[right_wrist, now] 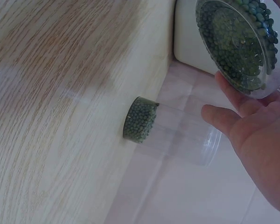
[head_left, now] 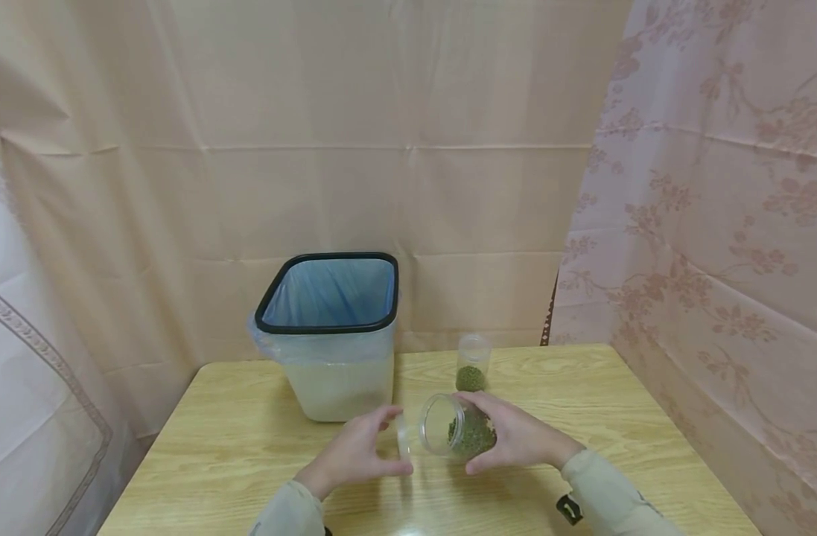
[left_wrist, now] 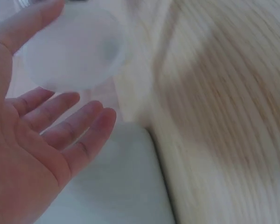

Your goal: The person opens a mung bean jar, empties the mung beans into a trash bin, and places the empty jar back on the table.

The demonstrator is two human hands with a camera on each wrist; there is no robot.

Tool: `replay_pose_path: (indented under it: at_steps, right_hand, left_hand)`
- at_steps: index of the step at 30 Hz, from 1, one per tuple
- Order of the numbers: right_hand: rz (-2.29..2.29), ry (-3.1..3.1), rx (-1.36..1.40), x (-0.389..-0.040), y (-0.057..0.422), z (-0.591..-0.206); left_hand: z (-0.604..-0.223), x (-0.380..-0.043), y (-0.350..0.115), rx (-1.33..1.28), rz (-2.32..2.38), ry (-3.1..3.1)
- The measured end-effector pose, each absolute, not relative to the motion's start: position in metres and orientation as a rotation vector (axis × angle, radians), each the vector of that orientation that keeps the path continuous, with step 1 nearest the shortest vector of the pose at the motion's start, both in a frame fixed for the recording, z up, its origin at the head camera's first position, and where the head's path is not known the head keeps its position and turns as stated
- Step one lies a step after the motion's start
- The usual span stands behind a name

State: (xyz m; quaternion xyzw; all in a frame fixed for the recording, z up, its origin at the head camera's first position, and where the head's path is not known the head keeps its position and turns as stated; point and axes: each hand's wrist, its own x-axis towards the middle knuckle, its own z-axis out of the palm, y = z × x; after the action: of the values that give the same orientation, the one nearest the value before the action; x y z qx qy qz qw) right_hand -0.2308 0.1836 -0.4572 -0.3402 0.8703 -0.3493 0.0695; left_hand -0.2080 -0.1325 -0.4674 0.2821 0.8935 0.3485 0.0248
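Note:
My left hand (head_left: 356,451) pinches a round, translucent whitish lid (head_left: 404,441) by its edge, thumb on one side and fingertips on the other. The left wrist view shows the lid's flat face (left_wrist: 74,51) beyond the palm. Just to the right, my right hand (head_left: 515,438) grips a clear plastic jar (head_left: 474,435) of green mung beans, tipped on its side. Its uncovered mouth points left toward the lid, with a small gap between them. In the right wrist view, beans pile along the jar's lower wall and base (right_wrist: 233,44).
A second clear jar (head_left: 473,363), partly filled with green beans, stands upright behind the right hand. A white bin (head_left: 344,387) with a black rim and bluish liner stands at the table's back left. Curtains hang behind the wooden table (head_left: 200,447) and at its sides.

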Motion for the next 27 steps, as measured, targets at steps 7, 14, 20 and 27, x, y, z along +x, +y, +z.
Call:
replay_pose_path:
  at_steps: [7,14,20,27]
  right_hand:
    - [-1.096,2.611,-0.999,-0.231,0.183,-0.458]
    - [-1.099,2.591,-1.009,-0.231,0.182,-0.456]
    - [-1.096,2.593,-0.974,-0.231,0.182,-0.455]
    - [-1.112,2.594,-0.986,-0.231,0.18,-0.458]
  left_hand:
    - [-0.475,-0.212,-0.138,0.789,1.036,2.689]
    - [-0.483,-0.214,-0.143,0.709,1.029,2.671]
    - [-0.487,-0.214,-0.148,0.646,0.997,2.731]
    - [-0.488,-0.219,-0.152,0.674,0.976,2.75]
